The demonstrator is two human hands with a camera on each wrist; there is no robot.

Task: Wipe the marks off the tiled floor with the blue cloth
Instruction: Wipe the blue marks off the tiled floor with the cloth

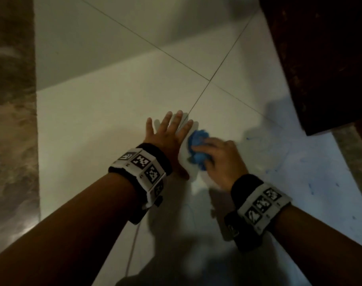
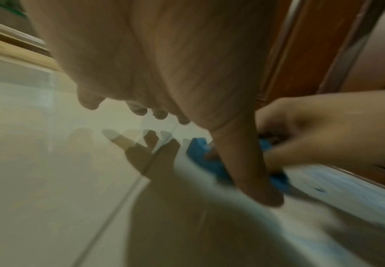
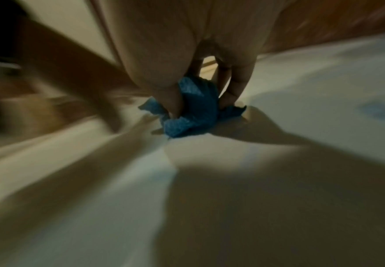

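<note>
so they're down on the tiled floor with the right hand bunched around a crumpled blue cloth, fingers curled onto it and pushing it into the tile. the cloth sits right beside the left hand, at about 3 o'clock of it, touching or nearly so. the left hand is flat on the floor, fingers spread and relaxed, holding nothing, looks like it's just propping them up.

progress-wise i'd say it's partway. there are blue marks smeared and scribbled out toward 3 to 4 o'clock from the cloth, running near the dark wooden furniture, and those are clearly not gone. the tile around the left hand looks clean, though it's dim and the wrist views are blurry, so faint marks could be hiding.
</note>
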